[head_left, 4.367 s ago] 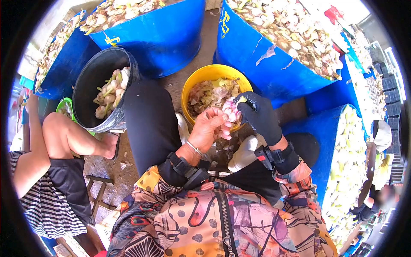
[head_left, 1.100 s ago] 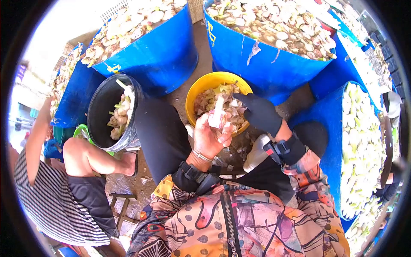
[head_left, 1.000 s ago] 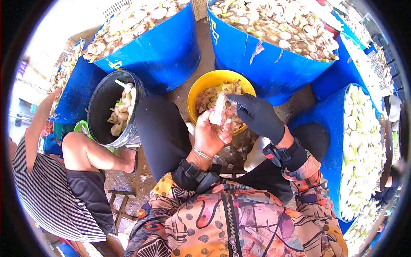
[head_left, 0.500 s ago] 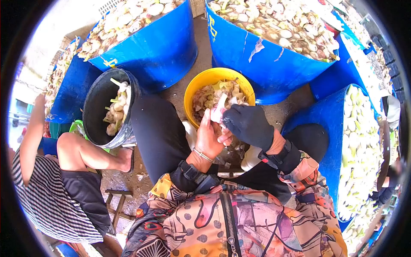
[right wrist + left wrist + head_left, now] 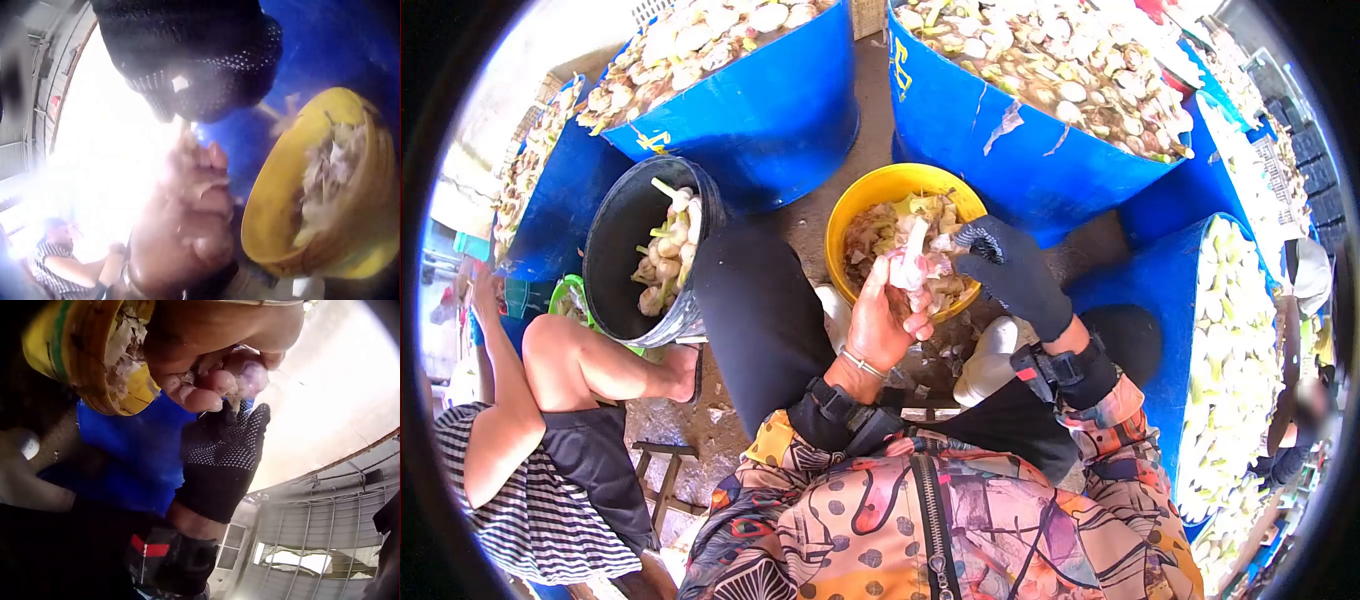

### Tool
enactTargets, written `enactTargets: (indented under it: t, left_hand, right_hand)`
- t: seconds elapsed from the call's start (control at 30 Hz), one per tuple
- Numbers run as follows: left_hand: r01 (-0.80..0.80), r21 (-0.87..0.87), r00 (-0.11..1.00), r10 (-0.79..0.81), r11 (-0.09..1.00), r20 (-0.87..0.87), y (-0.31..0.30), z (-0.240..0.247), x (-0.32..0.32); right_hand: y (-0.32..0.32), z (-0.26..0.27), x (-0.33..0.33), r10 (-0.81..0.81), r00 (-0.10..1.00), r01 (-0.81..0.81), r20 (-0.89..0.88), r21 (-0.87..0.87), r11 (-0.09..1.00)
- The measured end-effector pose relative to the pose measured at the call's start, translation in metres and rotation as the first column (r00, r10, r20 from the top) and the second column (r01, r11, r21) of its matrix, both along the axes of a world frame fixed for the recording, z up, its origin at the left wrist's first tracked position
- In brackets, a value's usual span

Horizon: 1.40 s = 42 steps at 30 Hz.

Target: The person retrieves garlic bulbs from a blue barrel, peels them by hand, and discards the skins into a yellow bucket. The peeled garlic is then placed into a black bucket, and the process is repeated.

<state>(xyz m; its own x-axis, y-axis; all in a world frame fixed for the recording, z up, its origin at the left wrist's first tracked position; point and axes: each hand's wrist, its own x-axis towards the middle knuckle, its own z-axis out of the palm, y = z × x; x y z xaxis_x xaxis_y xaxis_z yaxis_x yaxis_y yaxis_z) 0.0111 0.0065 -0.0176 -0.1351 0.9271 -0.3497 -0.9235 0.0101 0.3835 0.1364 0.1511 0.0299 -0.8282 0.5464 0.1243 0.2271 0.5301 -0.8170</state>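
My bare left hand (image 5: 884, 322) holds a garlic bulb (image 5: 910, 268) by its base over the yellow bucket (image 5: 837, 222). The bulb's pale stem points up and its pinkish skin is partly torn. To its right is my right hand (image 5: 1022, 278) in a black dotted glove, fingers curled and slightly apart from the bulb in the head view. The right wrist view shows a strip of garlic skin (image 5: 289, 117) sticking out beside the gloved fingers (image 5: 231, 81). In the left wrist view the gloved fingertips come right up below the bulb (image 5: 252, 377). Loose skins fill much of the bucket.
A black bucket (image 5: 615, 270) with whole garlic bulbs stands left of my knee. Large blue tubs (image 5: 1040, 180) heaped with garlic surround me at the front and right. A person in a striped shirt (image 5: 530, 510) sits at the left, near a small stool (image 5: 662, 470).
Half a second ago my gloved fingers were on the bulb; now the right hand has drawn back to the right. The left hand keeps its hold on the garlic, stem still upward.
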Motion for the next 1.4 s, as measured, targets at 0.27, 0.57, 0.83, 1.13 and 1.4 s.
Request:
enactTargets:
  t: [0.27,0.57,0.83,1.13,1.4]
  left_hand:
    - [0.082,0.077,0.967,-0.060,0.994,-0.247,-0.002,-0.003,0.009]
    - [-0.017,-0.090,0.724,-0.049,0.996,-0.688,-0.002,-0.005,0.010]
    - [0.047,0.001,0.872,-0.040,0.999,-0.488,-0.001,-0.018,0.006]
    - [-0.230,0.117,0.529,0.225,0.966,-0.818,-0.001,-0.003,0.018]
    - [-0.178,0.136,-0.157,0.108,0.975,-0.982,-0.005,0.001,0.019]
  right_hand:
    - [-0.011,-0.010,-0.012,0.015,0.998,-0.033,-0.057,-0.335,0.942]
    - [-0.019,0.006,-0.002,0.125,0.991,-0.120,-0.037,0.121,0.985]
    - [-0.012,-0.002,0.001,0.141,0.989,-0.140,-0.053,0.007,0.990]
    - [-0.012,0.004,0.003,0.051,0.998,-0.048,-0.028,0.091,0.995]
    - [-0.019,-0.009,0.003,0.147,0.989,-0.147,0.018,0.253,0.956]
